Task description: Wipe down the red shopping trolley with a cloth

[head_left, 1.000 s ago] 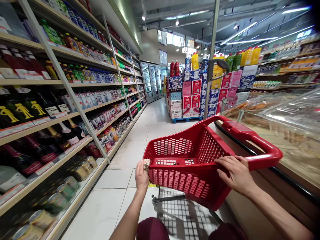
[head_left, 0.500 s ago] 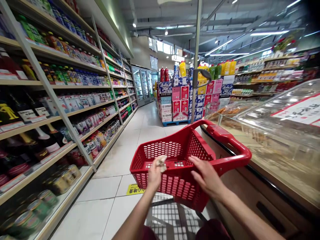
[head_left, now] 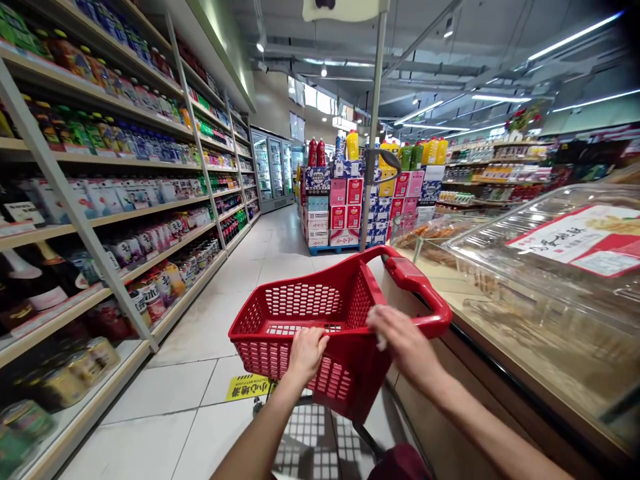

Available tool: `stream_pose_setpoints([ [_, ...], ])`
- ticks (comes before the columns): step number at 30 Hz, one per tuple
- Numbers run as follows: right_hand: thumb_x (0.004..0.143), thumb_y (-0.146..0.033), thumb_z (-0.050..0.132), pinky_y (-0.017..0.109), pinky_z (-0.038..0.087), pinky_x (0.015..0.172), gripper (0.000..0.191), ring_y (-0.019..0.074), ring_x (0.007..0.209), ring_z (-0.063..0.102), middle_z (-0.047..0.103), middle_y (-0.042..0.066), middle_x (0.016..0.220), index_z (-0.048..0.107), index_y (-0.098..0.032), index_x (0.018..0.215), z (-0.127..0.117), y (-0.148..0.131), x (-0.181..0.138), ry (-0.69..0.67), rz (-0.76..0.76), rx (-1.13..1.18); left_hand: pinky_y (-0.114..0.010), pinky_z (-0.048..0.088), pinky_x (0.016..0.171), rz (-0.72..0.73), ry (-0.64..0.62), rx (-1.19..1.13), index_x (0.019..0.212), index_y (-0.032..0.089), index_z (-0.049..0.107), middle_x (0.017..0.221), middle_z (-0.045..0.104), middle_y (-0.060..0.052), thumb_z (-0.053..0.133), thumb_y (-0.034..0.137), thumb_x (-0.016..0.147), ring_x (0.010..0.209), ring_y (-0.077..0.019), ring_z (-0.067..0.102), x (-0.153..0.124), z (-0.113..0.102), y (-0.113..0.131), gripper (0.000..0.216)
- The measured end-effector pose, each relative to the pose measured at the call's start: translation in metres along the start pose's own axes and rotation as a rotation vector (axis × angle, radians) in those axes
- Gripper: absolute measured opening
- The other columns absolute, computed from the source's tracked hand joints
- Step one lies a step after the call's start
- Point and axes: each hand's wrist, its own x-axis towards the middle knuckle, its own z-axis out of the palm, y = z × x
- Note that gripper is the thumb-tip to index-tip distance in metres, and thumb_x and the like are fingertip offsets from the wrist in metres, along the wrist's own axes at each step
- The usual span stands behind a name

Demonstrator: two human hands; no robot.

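A red plastic shopping cart [head_left: 367,380] with a perforated basket stands in front of me, turned sideways. My left hand [head_left: 306,353] is closed over the near rim of the basket. Farther right, at the rim close to the handle, is my right hand [head_left: 406,340], its fingers curled around a crumpled whitish cloth or tissue [head_left: 382,343]. Only a small part of that cloth shows beside the fingers. The cart's red handle [head_left: 437,313] extends to the right of this hand, untouched. Inside the basket no goods are visible.
Drink shelves [head_left: 165,230] line the left side. Stacked cartons with bottles on top [head_left: 340,193] stand ahead, near a metal pole [head_left: 375,100]. A counter with clear plastic covers [head_left: 530,280] borders the right. A yellow floor sign [head_left: 247,387] lies by the cart.
The crumpled cloth has passed from my left hand to my right. My left hand has closed on the rim. The cart has shifted left in view.
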Motion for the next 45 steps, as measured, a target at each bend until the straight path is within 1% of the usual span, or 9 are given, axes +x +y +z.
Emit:
stream_pose_setpoints([
  [4,0.085,-0.013,0.038,0.04,0.043,0.096,0.036,0.0199,0.119,0.043,0.056,0.002,0.121,0.058,-0.026,0.112,0.007,-0.003,-0.011,-0.101,-0.13,0.012,-0.033,0.04,0.079,0.026,0.046,-0.013,0.095,0.021,0.06,0.092,0.065,-0.004,0.037,0.029,0.088,0.087,-0.0185,0.056,0.002,0.002,0.002,0.025],
  [10,0.083,-0.012,0.039,0.046,0.038,0.1,0.038,0.0223,0.119,0.043,0.052,0.007,0.125,0.056,-0.023,0.116,-0.034,0.055,-0.02,0.146,0.193,-0.027,-0.036,0.037,0.089,0.019,0.078,-0.109,0.102,0.021,0.059,0.103,0.064,-0.003,0.04,0.023,0.086,0.097,-0.0183,0.055,0.002,0.009,0.006,0.024],
  [15,0.082,-0.005,0.036,0.047,0.042,0.095,0.051,0.023,0.125,0.036,0.049,0.006,0.128,0.044,-0.028,0.127,0.032,-0.005,-0.086,0.202,0.17,0.114,-0.033,0.039,0.089,0.015,0.057,-0.134,0.104,0.022,0.059,0.105,0.064,-0.003,0.044,0.02,0.084,0.097,-0.017,0.056,0.002,0.014,0.016,0.025],
  [18,0.083,-0.007,0.036,0.043,0.05,0.086,0.049,0.0219,0.118,0.045,0.055,0.005,0.121,0.046,-0.03,0.125,0.052,-0.027,-0.122,0.068,0.141,0.159,-0.035,0.039,0.09,0.012,0.053,-0.138,0.104,0.022,0.059,0.105,0.064,-0.003,0.045,0.017,0.082,0.097,-0.0175,0.056,0.0,0.013,0.021,0.026],
  [20,0.083,-0.007,0.035,0.042,0.051,0.085,0.048,0.0211,0.114,0.049,0.057,0.005,0.118,0.048,-0.03,0.123,0.039,-0.016,-0.119,0.065,0.133,0.162,-0.035,0.039,0.09,0.007,0.05,-0.14,0.104,0.021,0.059,0.106,0.064,-0.003,0.045,0.016,0.081,0.098,-0.0179,0.055,0.0,0.013,0.024,0.028],
  [25,0.083,-0.008,0.037,0.051,0.035,0.1,0.05,0.0252,0.123,0.037,0.041,0.007,0.135,0.042,-0.027,0.129,0.001,0.027,-0.068,0.395,0.291,0.054,-0.038,0.037,0.093,0.001,0.038,-0.142,0.105,0.02,0.058,0.107,0.064,-0.004,0.043,0.015,0.08,0.1,-0.0183,0.055,0.001,0.014,0.031,0.029],
  [31,0.084,-0.007,0.035,0.039,0.051,0.085,0.052,0.0207,0.12,0.041,0.055,0.006,0.119,0.038,-0.029,0.131,0.034,-0.018,-0.117,0.048,0.034,0.103,-0.036,0.034,0.098,0.075,-0.032,-0.149,0.111,0.022,0.055,0.117,0.059,-0.003,0.042,0.01,0.077,0.109,-0.0167,0.051,-0.006,0.007,0.026,0.039],
  [37,0.083,-0.008,0.039,0.051,0.036,0.098,0.052,0.0258,0.125,0.034,0.037,0.007,0.137,0.038,-0.031,0.13,0.008,0.013,-0.076,0.318,0.23,0.014,-0.05,0.019,0.104,-0.094,-0.002,0.027,0.115,0.019,0.051,0.124,0.053,-0.008,0.041,0.018,0.08,0.121,-0.0233,0.039,-0.031,-0.006,-0.009,0.036],
  [45,0.083,-0.01,0.038,0.042,0.047,0.09,0.044,0.0221,0.118,0.041,0.051,0.007,0.123,0.048,-0.026,0.123,0.038,-0.029,-0.11,0.022,0.025,0.11,-0.05,0.016,0.106,-0.058,-0.087,0.017,0.121,0.021,0.046,0.13,0.047,-0.007,0.038,0.011,0.075,0.126,-0.0212,0.034,-0.053,-0.024,-0.034,0.048],
])
